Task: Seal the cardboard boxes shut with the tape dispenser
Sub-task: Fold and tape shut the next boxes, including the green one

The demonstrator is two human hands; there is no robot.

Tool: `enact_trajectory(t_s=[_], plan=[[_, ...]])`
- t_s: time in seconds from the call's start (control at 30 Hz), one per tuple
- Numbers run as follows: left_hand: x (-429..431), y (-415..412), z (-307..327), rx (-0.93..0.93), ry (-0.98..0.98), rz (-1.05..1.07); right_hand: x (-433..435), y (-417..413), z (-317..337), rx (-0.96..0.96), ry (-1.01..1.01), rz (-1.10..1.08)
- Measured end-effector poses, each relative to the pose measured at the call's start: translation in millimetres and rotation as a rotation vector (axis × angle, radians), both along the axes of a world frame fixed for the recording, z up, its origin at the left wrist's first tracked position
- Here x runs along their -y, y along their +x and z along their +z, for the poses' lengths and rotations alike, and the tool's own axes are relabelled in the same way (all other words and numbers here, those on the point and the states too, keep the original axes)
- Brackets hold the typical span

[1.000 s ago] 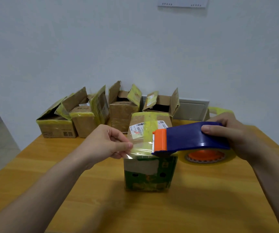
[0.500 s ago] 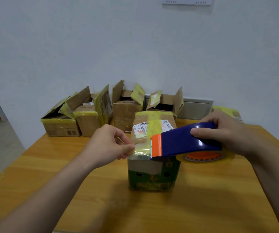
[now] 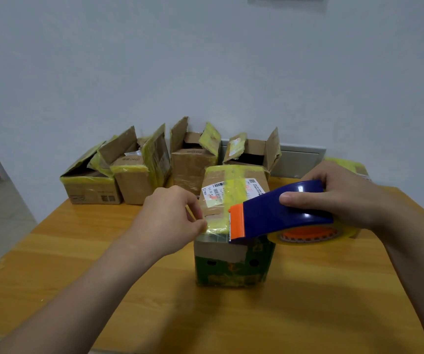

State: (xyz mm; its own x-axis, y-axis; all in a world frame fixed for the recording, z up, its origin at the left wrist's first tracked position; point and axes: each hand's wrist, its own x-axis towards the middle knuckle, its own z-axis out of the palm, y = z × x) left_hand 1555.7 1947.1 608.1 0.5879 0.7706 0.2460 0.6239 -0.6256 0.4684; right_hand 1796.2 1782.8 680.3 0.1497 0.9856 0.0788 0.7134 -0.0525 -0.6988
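Wood table (image 3: 78,251) against pale wall (image 3: 205,72): your left hand (image 3: 170,221) pinches tape (image 3: 217,226) at near edge of box (image 3: 234,272), right hand (image 3: 343,198) grips dispenser (image 3: 277,213), open boxes (image 3: 193,164) behind.

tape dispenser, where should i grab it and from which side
Take the tape dispenser by its blue curved cover above the roll, coming from above at its right end, as the right hand does: thumb on the near face, fingers over the top. The orange end carries the toothed cutter and faces left, so keep clear.
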Motion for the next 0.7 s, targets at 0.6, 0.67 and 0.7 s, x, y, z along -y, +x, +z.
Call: enact_trajectory(t_s=[0.6,0.67,0.7], plan=[[-44.5,-22.2,-23.5,0.171,0.017,-0.028,-3.1,-3.5,-0.9,0.062,-0.007,-0.033],[-34.4,-4.1,-17.6,0.268,0.004,-0.166,-3.7,-2.0,-1.2,0.052,-0.005,-0.027],[-29.9,5.6,-13.4,0.297,-0.036,-0.240,-3.6,-1.2,-1.7,0.041,-0.004,-0.021]])
